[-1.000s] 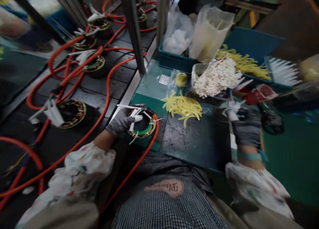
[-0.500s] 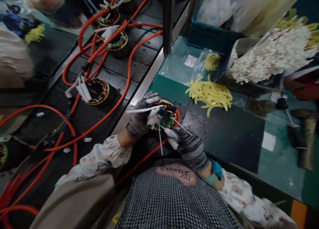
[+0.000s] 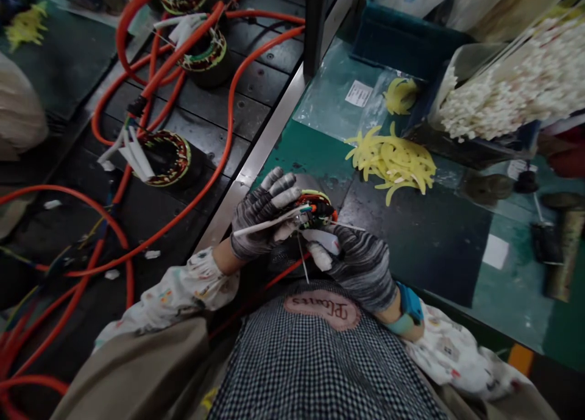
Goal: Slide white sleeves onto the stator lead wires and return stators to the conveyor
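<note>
"Where's the round wire-wound core [image 3: 323,208]?"
"Left of the yellow curved-strip pile [image 3: 393,161], tilted in the left hand [image 3: 256,216]; the right hand [image 3: 363,261] holds a smooth white object [image 3: 325,239] (partly hidden)."
"Risk?"
"Tugging could snap its thin white tie [image 3: 303,259]."

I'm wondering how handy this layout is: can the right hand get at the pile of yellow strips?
Probably yes: the yellow strips lie uncovered beyond the right hand, with only a dark mat between, though the hand is occupied at a wound ring.
</note>
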A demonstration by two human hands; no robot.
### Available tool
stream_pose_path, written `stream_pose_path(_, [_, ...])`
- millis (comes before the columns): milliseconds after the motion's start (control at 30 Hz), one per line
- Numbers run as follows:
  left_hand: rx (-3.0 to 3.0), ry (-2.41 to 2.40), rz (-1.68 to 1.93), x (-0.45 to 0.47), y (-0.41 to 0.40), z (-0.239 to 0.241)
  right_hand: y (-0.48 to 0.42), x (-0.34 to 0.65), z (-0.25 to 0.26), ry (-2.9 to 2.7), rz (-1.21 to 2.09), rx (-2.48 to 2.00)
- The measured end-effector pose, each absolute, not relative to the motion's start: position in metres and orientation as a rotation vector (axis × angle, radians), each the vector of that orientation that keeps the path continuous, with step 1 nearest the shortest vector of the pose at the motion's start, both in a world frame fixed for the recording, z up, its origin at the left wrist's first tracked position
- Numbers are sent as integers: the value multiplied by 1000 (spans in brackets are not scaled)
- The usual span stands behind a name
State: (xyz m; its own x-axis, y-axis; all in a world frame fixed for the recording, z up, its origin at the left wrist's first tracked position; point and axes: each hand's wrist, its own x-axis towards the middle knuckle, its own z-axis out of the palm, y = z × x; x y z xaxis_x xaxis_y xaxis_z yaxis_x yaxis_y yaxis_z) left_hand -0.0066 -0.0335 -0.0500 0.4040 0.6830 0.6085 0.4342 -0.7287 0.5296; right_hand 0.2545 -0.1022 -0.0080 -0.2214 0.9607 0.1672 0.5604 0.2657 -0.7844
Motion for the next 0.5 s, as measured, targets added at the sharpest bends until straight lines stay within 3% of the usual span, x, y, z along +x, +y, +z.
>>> stream_pose_path(233, [2535, 778, 1099, 24, -15, -18, -102, 282, -12, -1931, 431, -1517])
stream_pose_path(500, [2182, 899, 939, 72, 20, -21, -94, 294, -9, -1864, 533, -1505])
